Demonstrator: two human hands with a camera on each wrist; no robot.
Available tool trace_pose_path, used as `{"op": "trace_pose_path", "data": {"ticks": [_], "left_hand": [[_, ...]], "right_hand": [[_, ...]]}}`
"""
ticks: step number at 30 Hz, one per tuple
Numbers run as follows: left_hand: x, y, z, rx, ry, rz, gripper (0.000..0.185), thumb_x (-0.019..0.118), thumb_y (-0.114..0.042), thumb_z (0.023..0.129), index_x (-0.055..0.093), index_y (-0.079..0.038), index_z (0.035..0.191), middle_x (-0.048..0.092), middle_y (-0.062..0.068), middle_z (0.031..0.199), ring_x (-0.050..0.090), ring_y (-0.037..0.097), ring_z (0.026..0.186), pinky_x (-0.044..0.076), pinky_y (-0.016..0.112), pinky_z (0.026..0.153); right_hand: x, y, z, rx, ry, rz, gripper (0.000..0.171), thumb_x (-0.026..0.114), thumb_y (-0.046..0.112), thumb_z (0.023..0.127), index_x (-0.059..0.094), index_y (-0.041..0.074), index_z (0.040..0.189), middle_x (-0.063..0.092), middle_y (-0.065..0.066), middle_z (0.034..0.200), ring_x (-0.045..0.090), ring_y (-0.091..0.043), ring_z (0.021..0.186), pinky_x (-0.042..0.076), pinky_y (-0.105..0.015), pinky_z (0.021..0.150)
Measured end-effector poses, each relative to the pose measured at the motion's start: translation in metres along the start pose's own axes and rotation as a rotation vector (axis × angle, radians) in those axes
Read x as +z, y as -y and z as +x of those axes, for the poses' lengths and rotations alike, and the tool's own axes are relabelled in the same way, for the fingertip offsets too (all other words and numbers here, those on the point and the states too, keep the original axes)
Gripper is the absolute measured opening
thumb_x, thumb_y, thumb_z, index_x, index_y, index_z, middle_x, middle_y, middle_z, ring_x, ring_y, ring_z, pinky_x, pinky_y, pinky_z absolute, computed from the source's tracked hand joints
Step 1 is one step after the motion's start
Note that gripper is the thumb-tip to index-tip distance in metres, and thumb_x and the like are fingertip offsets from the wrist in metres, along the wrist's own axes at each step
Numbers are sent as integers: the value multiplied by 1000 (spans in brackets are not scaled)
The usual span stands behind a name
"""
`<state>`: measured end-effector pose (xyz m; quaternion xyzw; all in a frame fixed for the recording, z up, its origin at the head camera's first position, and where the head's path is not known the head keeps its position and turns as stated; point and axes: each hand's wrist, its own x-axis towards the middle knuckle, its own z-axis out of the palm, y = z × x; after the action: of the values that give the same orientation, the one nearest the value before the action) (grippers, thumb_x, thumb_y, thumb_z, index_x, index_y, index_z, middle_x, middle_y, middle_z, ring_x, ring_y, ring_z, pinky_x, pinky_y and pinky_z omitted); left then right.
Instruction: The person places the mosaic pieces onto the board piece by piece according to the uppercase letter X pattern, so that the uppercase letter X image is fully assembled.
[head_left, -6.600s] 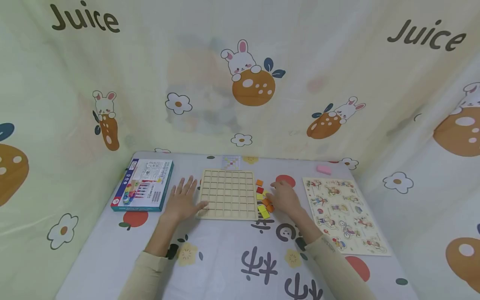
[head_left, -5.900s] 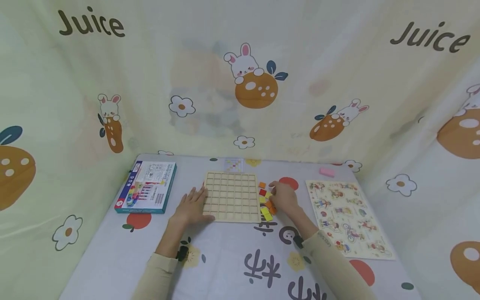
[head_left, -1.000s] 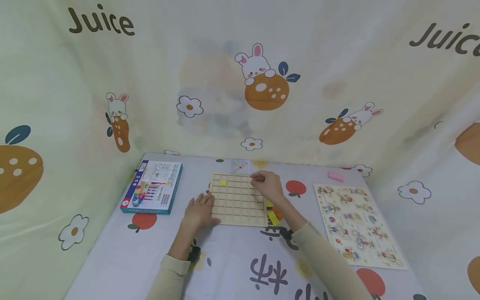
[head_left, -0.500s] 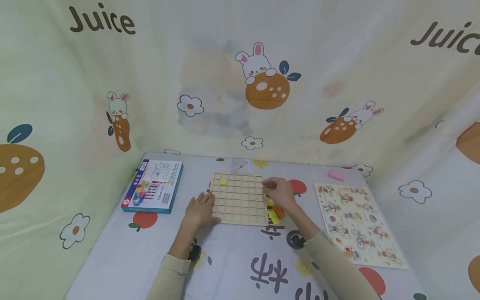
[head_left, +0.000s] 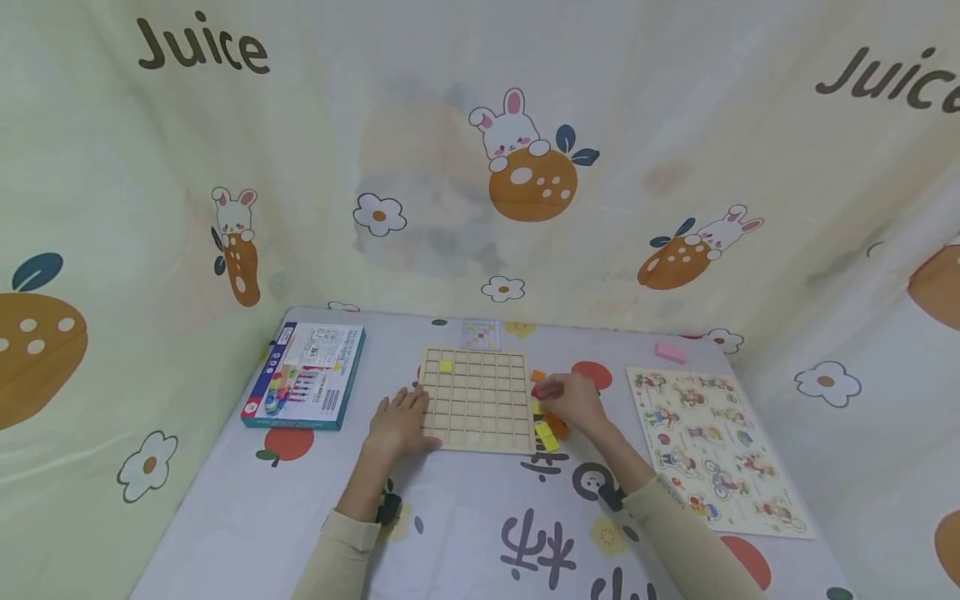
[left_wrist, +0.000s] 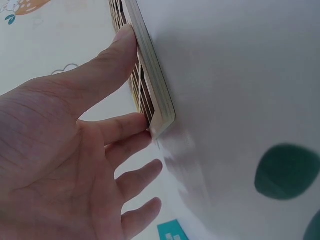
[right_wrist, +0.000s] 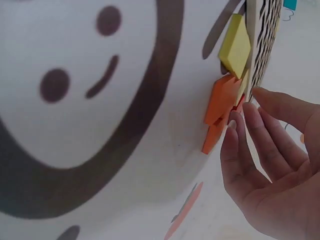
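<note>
A wooden grid board lies mid-table, with one yellow tile in a cell near its far left. My left hand rests at the board's near left corner; in the left wrist view its thumb lies along one edge and two fingertips touch the other. My right hand is over the loose tiles at the board's right side, its fingertips right at a red tile. Around it lie an orange tile, yellow tiles and more orange tiles, partly hidden by the hand.
Behind the board lies a small printed pattern card. A flat box stands at the left. To the right are a picture board with printed figures and a pink block. Patterned curtains rise behind the table.
Since the earliest frames, a yellow tile has come to sit in the board. My right hand has moved from the board's far right corner back to the loose tiles. My left hand stays put lately.
</note>
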<state>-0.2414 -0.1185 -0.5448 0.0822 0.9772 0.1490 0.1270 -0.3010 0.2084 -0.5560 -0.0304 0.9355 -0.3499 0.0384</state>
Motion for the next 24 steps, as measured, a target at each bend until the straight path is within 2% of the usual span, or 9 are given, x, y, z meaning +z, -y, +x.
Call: {"op": "trace_pose_path", "data": {"ticks": [7, 15, 18, 24], "left_hand": [[-2, 1, -2, 15, -3, 10, 93, 80, -48, 89, 39, -4, 160, 31, 16, 169, 24, 39, 157, 19, 60, 128], [-2, -1, -3, 12, -27, -19, 94, 83, -47, 86, 42, -3, 158, 33, 17, 168, 26, 40, 156, 19, 61, 127], [0, 0, -2, 13, -32, -12, 94, 83, -48, 85, 43, -3, 158, 34, 17, 167, 27, 41, 155, 20, 61, 127], [1, 3, -2, 8, -29, -7, 94, 83, -48, 86, 42, -4, 158, 34, 16, 167, 27, 40, 156, 20, 60, 127]], "right_hand": [[2, -1, 1, -9, 3, -72, 22, 82, 7, 85, 79, 11, 106, 76, 0, 95, 70, -21, 90, 63, -38, 81], [-1, 3, 0, -16, 53, -163, 24, 87, 11, 83, 79, 13, 106, 76, 0, 95, 69, -19, 90, 63, -38, 83], [-2, 4, 0, -4, 50, -148, 25, 88, 11, 82, 79, 13, 105, 75, -1, 93, 69, -20, 90, 63, -37, 81], [-3, 2, 2, 23, 43, -56, 25, 86, 9, 83, 78, 11, 107, 71, -2, 89, 64, -23, 81, 58, -30, 63]]}}
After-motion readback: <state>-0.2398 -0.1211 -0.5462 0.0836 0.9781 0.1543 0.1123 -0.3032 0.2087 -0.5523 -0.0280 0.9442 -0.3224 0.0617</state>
